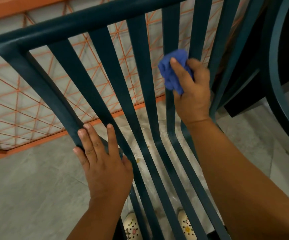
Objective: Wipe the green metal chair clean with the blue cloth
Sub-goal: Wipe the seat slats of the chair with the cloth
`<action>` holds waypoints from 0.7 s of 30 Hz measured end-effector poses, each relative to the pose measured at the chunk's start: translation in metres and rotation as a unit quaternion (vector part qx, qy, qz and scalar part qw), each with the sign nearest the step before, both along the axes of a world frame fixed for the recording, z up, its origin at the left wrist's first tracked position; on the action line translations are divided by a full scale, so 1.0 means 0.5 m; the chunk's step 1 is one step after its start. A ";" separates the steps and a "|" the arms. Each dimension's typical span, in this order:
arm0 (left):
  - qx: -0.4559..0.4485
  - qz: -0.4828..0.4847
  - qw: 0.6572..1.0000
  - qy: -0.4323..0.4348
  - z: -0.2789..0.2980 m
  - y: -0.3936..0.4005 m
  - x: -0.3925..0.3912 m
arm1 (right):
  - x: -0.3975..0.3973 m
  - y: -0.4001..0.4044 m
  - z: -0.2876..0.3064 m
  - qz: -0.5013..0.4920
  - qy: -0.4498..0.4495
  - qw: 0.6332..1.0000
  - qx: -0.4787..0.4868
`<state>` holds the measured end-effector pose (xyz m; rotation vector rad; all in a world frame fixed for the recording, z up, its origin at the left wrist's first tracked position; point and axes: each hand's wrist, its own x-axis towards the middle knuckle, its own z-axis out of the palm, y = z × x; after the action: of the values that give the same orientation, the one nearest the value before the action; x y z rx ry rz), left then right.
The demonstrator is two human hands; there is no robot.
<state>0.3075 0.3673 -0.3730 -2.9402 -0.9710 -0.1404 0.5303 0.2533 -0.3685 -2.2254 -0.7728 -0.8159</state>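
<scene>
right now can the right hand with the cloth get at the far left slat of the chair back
Probably yes. The right hand grips the blue cloth against a right-side slat, and the far left slat is bare above the left hand steadying the frame. Nothing blocks a sweep leftward across the slats.

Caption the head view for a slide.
Right hand rubs a crumpled blue cloth on a dark green slatted metal chair; left hand steadies its frame.

Right hand point(192, 94) presses blue cloth point(170, 71) on chair slat point(168, 32) — left hand point(103, 163) steadies frame.
</scene>
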 end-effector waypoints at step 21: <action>0.021 -0.001 1.000 0.017 -0.010 -0.004 0.000 | -0.134 -0.110 -0.310 0.031 0.418 0.841 -0.341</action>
<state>0.3077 0.3653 -0.3778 -2.8966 -0.9476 -0.1104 0.4632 0.1980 -0.5234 -2.7630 -0.7234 0.5961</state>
